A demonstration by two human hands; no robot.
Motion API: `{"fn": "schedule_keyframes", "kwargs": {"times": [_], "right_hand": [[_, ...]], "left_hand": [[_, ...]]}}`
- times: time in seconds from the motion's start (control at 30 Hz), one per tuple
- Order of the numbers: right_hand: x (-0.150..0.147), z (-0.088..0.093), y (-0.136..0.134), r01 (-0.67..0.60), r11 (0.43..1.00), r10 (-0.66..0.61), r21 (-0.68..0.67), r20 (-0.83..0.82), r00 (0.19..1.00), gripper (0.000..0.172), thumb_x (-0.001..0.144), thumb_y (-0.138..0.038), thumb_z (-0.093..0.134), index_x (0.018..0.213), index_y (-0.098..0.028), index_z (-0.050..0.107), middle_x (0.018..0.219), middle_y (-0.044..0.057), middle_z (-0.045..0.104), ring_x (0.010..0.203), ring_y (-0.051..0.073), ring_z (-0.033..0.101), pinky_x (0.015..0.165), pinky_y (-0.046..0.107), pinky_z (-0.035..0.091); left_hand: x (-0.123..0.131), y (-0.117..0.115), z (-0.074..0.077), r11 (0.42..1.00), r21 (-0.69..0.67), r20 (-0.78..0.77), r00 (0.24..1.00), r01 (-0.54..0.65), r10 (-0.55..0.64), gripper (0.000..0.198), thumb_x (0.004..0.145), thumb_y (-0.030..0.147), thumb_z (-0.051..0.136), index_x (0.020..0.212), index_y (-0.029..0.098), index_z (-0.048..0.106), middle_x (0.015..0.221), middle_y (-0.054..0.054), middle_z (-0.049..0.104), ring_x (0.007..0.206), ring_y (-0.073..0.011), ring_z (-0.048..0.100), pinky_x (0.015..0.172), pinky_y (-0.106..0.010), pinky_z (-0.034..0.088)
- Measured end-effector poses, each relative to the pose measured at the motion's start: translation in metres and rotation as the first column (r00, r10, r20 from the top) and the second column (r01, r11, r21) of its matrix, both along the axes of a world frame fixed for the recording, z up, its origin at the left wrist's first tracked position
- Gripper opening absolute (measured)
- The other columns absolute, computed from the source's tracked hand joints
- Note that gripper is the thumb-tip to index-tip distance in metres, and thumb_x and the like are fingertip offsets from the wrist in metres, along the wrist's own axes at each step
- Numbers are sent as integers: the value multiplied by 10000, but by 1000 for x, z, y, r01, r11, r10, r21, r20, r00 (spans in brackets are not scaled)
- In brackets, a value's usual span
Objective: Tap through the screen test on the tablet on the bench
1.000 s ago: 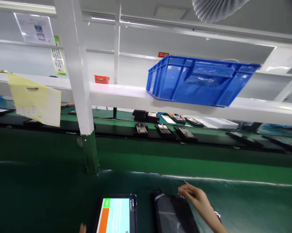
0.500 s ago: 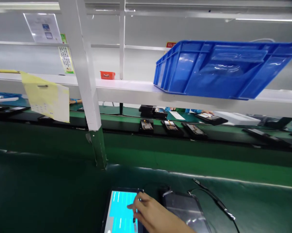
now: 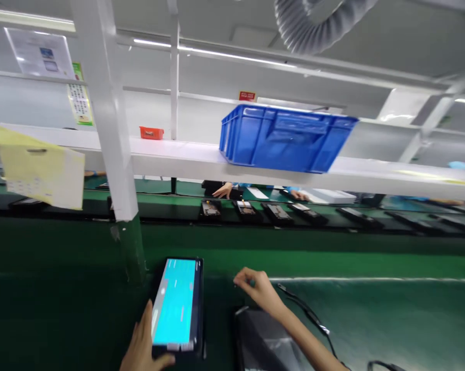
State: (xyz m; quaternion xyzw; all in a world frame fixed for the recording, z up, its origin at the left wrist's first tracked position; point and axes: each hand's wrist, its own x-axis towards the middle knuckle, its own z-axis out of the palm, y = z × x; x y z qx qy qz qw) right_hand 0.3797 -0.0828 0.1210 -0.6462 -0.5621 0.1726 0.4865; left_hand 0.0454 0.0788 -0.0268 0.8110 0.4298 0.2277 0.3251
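Observation:
A tablet (image 3: 174, 304) with a bright cyan screen is at the lower middle of the head view. My left hand (image 3: 141, 342) grips its lower left corner, fingers along the left edge and thumb near the bottom edge. To the right of the tablet, my right hand (image 3: 257, 288) hovers apart from it. Its thumb and fingertips are pinched together; a tiny dark spot shows at the tips, too small to name. Below that hand lies a dark flat device (image 3: 269, 340) with a glossy surface, partly covered by my forearm.
A black cable (image 3: 305, 312) lies on the green bench (image 3: 390, 319) at right. A white post (image 3: 108, 113) and shelf (image 3: 178, 153) stand ahead, bearing a blue crate (image 3: 282, 136) and small red box (image 3: 151, 133). Beyond, several opened devices (image 3: 276, 212) line a conveyor; co-workers' hands (image 3: 223, 190) show behind.
My right hand has left the tablet's screen and moved right. My left hand has come into view at the tablet. The camera view has tilted up and turned right.

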Motion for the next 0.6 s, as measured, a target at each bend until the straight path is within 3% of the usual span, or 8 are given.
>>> {"fn": "schedule_keyframes", "kwargs": {"times": [0.03, 0.13, 0.23, 0.33, 0.4, 0.47, 0.53, 0.6], "right_hand": [[16, -6, -3, 39, 999, -40, -31, -33, 999, 298, 862, -462, 587, 794, -190, 687, 744, 45, 669, 718, 267, 614, 660, 327, 395], [51, -29, -8, 30, 989, -49, -143, -127, 991, 337, 718, -481, 565, 734, -163, 672, 694, 84, 672, 668, 282, 633, 618, 322, 437], [66, -53, -9, -68, 960, -1, -270, -248, 969, 381, 619, -519, 601, 671, -147, 658, 649, 101, 661, 581, 262, 619, 544, 293, 450], [72, -69, -7, -113, 945, 9, -305, -321, 947, 404, 594, -540, 652, 653, -140, 655, 655, 92, 659, 561, 225, 600, 540, 271, 453], [75, -74, -7, -140, 941, 23, -309, -352, 936, 414, 594, -542, 696, 659, -134, 667, 662, 85, 660, 566, 210, 595, 554, 266, 457], [78, -77, -8, -177, 933, 46, -313, -384, 922, 423, 593, -537, 742, 675, -125, 686, 686, 88, 669, 580, 204, 599, 570, 264, 465], [82, -79, -10, -206, 927, 62, -315, -413, 908, 430, 589, -528, 774, 687, -117, 697, 705, 94, 676, 589, 199, 600, 577, 259, 470], [84, -81, -11, -221, 924, 65, -313, -440, 896, 441, 585, -526, 794, 693, -109, 700, 710, 96, 675, 592, 193, 598, 582, 253, 473]], "left_hand": [[20, 16, 7, 997, 37, -28, 998, 64, -63, 1189, 681, 392, 686, 1571, 157, -67, 1636, -128, 101, 1486, -367, 154, 1187, -549, 297], [81, 63, 31, 989, 132, -24, 998, 68, -66, 1222, 677, 473, 674, 1561, 94, -79, 1595, -193, 216, 1458, -382, 240, 1204, -539, 246], [133, 75, 44, 941, 282, 48, 983, -186, 179, 1061, 790, 577, 516, 1521, -62, 89, 1517, -319, 277, 1433, -419, 274, 1214, -554, 183], [161, 40, 41, 880, 277, 143, 922, -387, 360, 848, 916, 512, 228, 1460, -139, 219, 1489, -395, 232, 1450, -448, 206, 1187, -599, 210], [165, 1, 30, 935, 180, 177, 945, -305, 274, 862, 933, 563, 195, 1486, -97, 203, 1522, -372, 201, 1476, -428, 137, 1188, -635, 182], [156, -42, 14, 984, -28, 241, 954, -178, 179, 884, 924, 647, 242, 1531, 11, 150, 1576, -292, 159, 1495, -384, 94, 1211, -629, 152], [141, -82, -3, 965, -256, 274, 952, -64, 136, 830, 944, 662, 261, 1572, 163, 49, 1630, -173, 52, 1499, -334, 120, 1184, -572, 330], [123, -116, -18, 965, -261, 247, 967, 11, 56, 801, 915, 623, 461, 1578, 333, 117, 1625, -73, 161, 1490, -288, 182, 1106, -516, 466]]}}
